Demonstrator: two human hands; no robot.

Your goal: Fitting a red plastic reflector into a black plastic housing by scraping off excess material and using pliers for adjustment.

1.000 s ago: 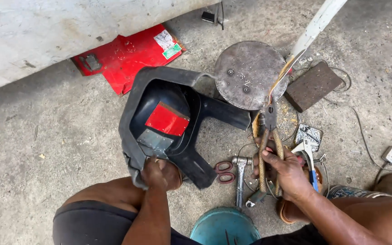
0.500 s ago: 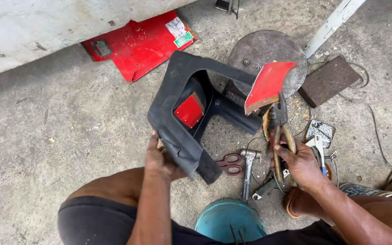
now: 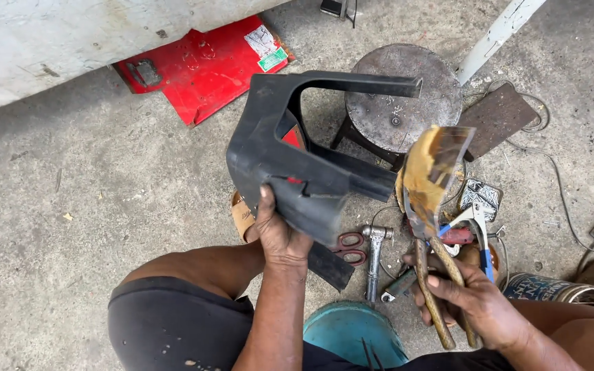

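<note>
- Your left hand (image 3: 278, 233), at lower centre of the frame, is clamped on the lower edge of the black plastic housing (image 3: 297, 154), thumb on the near face, holding it raised off the concrete floor (image 3: 70, 206)
- The black plastic housing sits at the centre of the frame, tilted, its open frame pointing to the upper right; a red insert (image 3: 291, 137) shows through the opening
- Your right hand (image 3: 479, 306), at lower right, is closed around the two handles of the rusty pliers (image 3: 434, 275)
- The pliers' nose grips a translucent lens piece (image 3: 433, 172), stained brown and yellow, held up just right of the housing and apart from it
- Behind the housing, at upper centre, stands a round metal stool (image 3: 400, 96)
- A red panel (image 3: 207, 65) lies flat at the upper left, beside a pale wall (image 3: 70, 41)
- Between your hands on the floor lie red-handled scissors (image 3: 348, 247) and a hammer (image 3: 375, 257)
- A teal round container (image 3: 352, 333) sits at the bottom centre, near your knee
</note>
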